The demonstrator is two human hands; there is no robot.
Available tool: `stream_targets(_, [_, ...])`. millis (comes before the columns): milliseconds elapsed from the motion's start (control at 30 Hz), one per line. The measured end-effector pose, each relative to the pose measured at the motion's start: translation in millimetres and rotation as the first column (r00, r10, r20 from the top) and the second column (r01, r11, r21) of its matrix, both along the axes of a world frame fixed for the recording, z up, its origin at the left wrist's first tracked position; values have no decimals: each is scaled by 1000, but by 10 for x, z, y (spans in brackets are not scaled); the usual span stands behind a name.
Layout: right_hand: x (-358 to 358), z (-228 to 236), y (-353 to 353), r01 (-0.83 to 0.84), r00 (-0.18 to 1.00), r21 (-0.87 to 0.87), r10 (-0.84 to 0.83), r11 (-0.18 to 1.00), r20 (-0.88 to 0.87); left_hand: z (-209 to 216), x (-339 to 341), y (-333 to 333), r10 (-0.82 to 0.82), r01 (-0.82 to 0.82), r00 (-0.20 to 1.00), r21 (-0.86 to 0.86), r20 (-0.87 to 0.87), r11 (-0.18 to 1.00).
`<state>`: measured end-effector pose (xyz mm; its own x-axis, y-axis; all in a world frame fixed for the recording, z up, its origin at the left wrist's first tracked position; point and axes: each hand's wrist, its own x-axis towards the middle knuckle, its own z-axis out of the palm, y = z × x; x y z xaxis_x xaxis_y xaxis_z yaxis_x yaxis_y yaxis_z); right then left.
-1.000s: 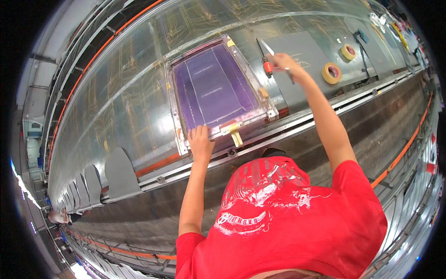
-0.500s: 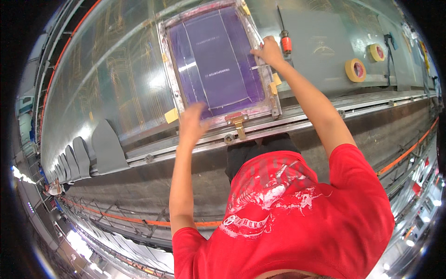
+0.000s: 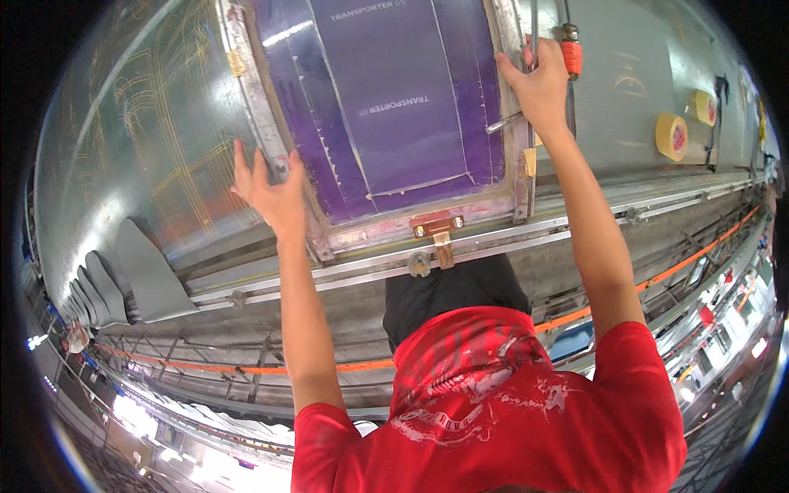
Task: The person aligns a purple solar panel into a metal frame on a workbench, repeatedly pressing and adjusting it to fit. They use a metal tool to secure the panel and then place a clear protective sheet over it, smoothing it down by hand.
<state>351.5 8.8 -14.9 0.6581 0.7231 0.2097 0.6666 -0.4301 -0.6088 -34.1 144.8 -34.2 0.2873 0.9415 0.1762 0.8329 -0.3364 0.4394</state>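
Note:
A screen-printing frame [image 3: 316, 234] with a purple mesh lies on the table in front of me. Pale lettering and taped lines show on the mesh. At its left rail is my left hand [image 3: 275, 197], fingers spread outward, thumb by the rail. My right hand [image 3: 542, 90] grips the right rail, thumb toward the mesh and fingers over the outer side. Just below that hand, a short metal rod [image 3: 504, 124] juts over the frame. A tool with a red-orange handle [image 3: 573, 57] lies beside my right fingers. A hinged metal clip [image 3: 444, 238] sits at the near edge.
Two tape rolls [image 3: 671, 137] lie on the grey sheet at right. Several grey cut pieces [image 3: 148, 275] hang over the table's near edge at left. A metal rail [image 3: 362, 275] runs along that edge, between my body and the table.
My left hand has moved from the frame's near left corner to its left rail, fingers now spread. My right hand stays on the right rail. The frame appears larger and closer in view.

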Motion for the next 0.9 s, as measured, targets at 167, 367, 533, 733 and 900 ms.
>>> stream_targets(167, [-33, -134, 23, -86, 995, -5, 86, 996, 57, 28, -82, -23, -39, 39, 999, -41, -8, 998])
stream_targets(367, [-115, -84, 74, -6, 1000, -170, 8, 985, 11, -60, -71, -26, -49, 49, 998, -8, -44, 999])
stream_targets(533, [-92, -135, 61, -7, 997, -125, 16, 992, 71, 205, 496, -301, -323, 331, 934, 29, -151, 943])
stream_targets(733, [-152, -177, 52, 4, 999, -89, -1, 996, 37, -85, 974, -644, -532, 494, 819, -207, -217, 845])
stream_targets(900, [-192, -160, 66, 39, 997, -106, -31, 994, 71, -118, 1017, -657, -552, 502, 793, -238, -256, 832])
